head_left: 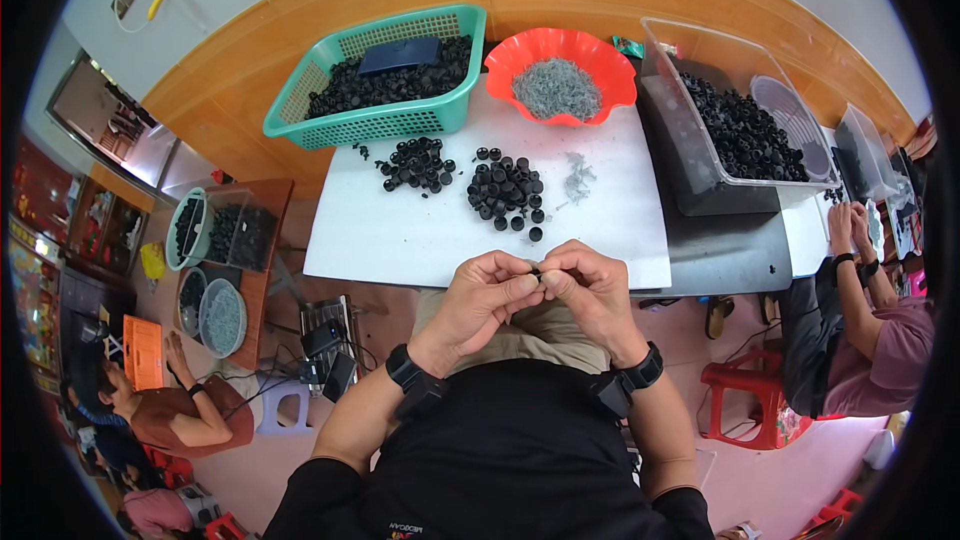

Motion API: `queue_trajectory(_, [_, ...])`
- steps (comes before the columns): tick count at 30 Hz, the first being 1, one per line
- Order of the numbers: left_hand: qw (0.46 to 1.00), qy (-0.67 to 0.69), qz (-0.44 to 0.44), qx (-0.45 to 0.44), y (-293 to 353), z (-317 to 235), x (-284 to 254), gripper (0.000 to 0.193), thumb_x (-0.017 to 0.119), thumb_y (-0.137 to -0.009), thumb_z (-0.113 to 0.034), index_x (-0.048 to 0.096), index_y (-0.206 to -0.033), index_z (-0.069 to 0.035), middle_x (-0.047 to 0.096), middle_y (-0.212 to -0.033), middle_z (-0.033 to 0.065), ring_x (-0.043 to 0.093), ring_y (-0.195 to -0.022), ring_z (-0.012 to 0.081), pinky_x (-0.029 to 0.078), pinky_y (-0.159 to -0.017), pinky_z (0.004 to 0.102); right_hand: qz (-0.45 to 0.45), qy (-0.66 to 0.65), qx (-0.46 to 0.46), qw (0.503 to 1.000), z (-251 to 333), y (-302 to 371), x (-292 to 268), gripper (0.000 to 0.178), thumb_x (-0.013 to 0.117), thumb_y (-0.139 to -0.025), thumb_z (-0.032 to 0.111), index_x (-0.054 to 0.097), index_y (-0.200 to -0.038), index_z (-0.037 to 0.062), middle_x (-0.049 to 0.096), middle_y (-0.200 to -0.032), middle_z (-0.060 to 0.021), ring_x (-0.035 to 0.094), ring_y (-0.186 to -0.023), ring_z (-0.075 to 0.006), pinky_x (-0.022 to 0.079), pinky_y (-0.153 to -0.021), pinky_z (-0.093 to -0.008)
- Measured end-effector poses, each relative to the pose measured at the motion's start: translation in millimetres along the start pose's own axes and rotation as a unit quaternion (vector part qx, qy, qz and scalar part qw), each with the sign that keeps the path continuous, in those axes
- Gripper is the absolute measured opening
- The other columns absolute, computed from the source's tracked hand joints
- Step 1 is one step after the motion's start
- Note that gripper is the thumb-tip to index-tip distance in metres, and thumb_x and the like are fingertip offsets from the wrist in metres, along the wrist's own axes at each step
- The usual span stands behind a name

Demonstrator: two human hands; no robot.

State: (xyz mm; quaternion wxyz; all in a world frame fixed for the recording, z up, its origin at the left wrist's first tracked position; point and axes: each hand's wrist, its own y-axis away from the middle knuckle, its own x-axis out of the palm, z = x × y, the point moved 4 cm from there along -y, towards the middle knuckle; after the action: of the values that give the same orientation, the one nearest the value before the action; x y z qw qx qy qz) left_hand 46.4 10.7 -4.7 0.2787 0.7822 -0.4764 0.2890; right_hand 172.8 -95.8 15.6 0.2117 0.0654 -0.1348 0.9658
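Note:
My left hand and my right hand meet at the front edge of the white board. Both are closed, with thumbs and forefingers pinching a small black part between them. Most of that part is hidden by the fingertips. Just beyond my hands lies a pile of round black caps, a few of them loose at its near side. Left of it is a second heap of small black pieces. Small clear pieces are scattered to the right of the caps.
A green basket of black parts stands at the back left. Beside it sits a red bowl of clear pieces; a clear bin of black parts is at the right. People work at both sides, near a red stool.

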Motion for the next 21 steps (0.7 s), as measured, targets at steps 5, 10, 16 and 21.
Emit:
queue_trajectory(5, [1.0, -0.002, 0.004, 0.004, -1, 1, -3, 0.011, 0.065, -0.095, 0.004, 0.066, -0.104, -0.002, 0.071, -0.107, 0.0113, 0.072, -0.096, 0.019, 0.063, -0.087, 0.0296, 0.006, -0.007, 0.024, 1.0, -2, -1, 2, 0.009, 0.066, -0.097, 0.002, 0.071, -0.102, -0.0028, 0.066, -0.098, -0.0062, 0.062, -0.082, -0.0088, 0.052, -0.073, -0.0231])
queue_trajectory(10, [1.0, -0.007, -0.004, 0.004, -1, 0, 1, 0.01, 0.066, -0.095, 0.002, 0.066, -0.105, -0.001, 0.071, -0.106, 0.0112, 0.072, -0.095, 0.0191, 0.062, -0.087, 0.0289, -0.014, -0.008, 0.04, 0.999, -2, 0, 1, 0.008, 0.066, -0.096, 0.0, 0.071, -0.102, -0.0031, 0.066, -0.1, -0.0064, 0.063, -0.082, -0.0097, 0.053, -0.073, -0.0234])
queue_trajectory(16, [1.0, 0.0, -0.011, -0.009, 1, 2, 3, 0.012, 0.066, -0.095, 0.002, 0.065, -0.107, -0.002, 0.071, -0.106, 0.011, 0.073, -0.094, 0.0187, 0.063, -0.087, 0.0292, -0.017, 0.09, -0.041, 0.995, 2, 4, 0, 0.014, 0.066, -0.094, -0.004, 0.07, -0.107, -0.0029, 0.065, -0.1, -0.0084, 0.064, -0.08, -0.012, 0.054, -0.073, -0.0247])
queue_trajectory(21, [1.0, 0.011, -0.025, -0.005, 3, 2, 7, 0.014, 0.065, -0.097, 0.001, 0.064, -0.11, -0.003, 0.069, -0.11, 0.0092, 0.071, -0.102, 0.0192, 0.061, -0.091, 0.0303, 0.006, 0.258, -0.162, 0.952, 22, 4, 7, 0.025, 0.068, -0.091, -0.005, 0.069, -0.115, -0.0005, 0.063, -0.102, -0.01, 0.064, -0.08, -0.0138, 0.054, -0.071, -0.0252])
